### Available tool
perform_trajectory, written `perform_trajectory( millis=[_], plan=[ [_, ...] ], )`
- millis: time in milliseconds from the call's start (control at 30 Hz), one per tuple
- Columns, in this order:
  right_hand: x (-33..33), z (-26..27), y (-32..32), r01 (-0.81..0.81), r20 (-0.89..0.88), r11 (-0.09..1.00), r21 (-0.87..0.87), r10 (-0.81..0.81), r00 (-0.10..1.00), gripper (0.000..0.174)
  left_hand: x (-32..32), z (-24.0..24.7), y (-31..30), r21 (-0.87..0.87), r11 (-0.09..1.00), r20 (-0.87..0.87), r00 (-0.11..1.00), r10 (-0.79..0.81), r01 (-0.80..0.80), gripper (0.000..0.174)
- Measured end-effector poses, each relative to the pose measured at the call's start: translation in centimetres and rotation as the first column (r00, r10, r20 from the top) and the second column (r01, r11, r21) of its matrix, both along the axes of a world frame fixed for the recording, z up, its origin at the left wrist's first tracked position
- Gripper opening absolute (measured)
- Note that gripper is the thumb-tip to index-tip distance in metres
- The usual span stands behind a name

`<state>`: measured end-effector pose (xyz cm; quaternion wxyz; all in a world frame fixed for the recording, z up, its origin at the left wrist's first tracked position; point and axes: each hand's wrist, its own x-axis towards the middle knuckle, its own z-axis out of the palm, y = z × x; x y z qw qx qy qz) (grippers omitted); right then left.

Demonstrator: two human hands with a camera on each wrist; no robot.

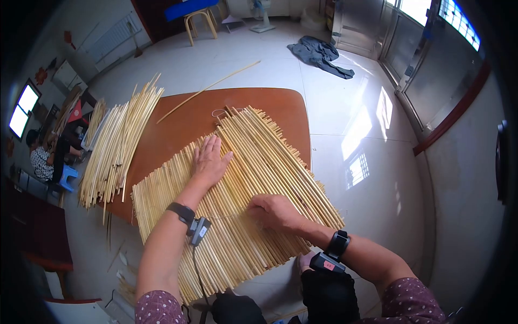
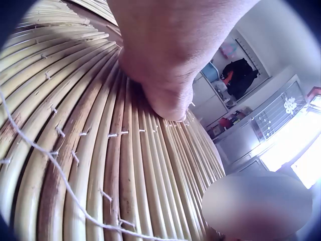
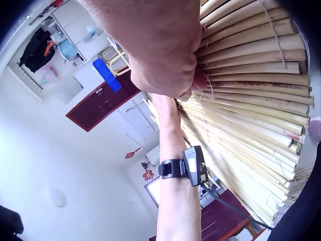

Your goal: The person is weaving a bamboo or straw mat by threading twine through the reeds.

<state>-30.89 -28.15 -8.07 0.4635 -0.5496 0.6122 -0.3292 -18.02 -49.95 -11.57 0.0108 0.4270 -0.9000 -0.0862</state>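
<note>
A mat of straw-coloured reed stalks, bound side by side by rows of thread stitches, lies across the table and overhangs its near edge. My left hand rests on the mat's upper part with its fingers spread. Lower on the mat, my right hand has curled fingers pinching a thin white string, which shows at the fingertips in the right wrist view. A length of string curves loosely over the stalks in the left wrist view. The left fingertips are mostly hidden there behind the hand.
The brown table carries a pile of loose stalks at its left and a single stalk at the far edge. Dark clothing lies on the tiled floor. A person sits at far left.
</note>
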Motion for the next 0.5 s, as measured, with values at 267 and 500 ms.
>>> perform_trajectory(
  millis=[267, 500],
  plan=[
    [0.4, -2.1, 0.0, 0.01, -0.115, 0.967, -0.254, -0.04, 0.993, 0.016, -1.8, -0.3, 0.4, -0.011, 0.996, -0.05, 0.995, 0.092, -0.093, 0.066],
    [0.4, -1.3, 0.1, 0.048, -0.053, 0.971, -0.232, -0.061, 0.997, 0.015, -2.4, -0.8, -0.7, -0.032, 0.999, 0.011, 0.999, 0.04, -0.04, 0.061]
  ],
)
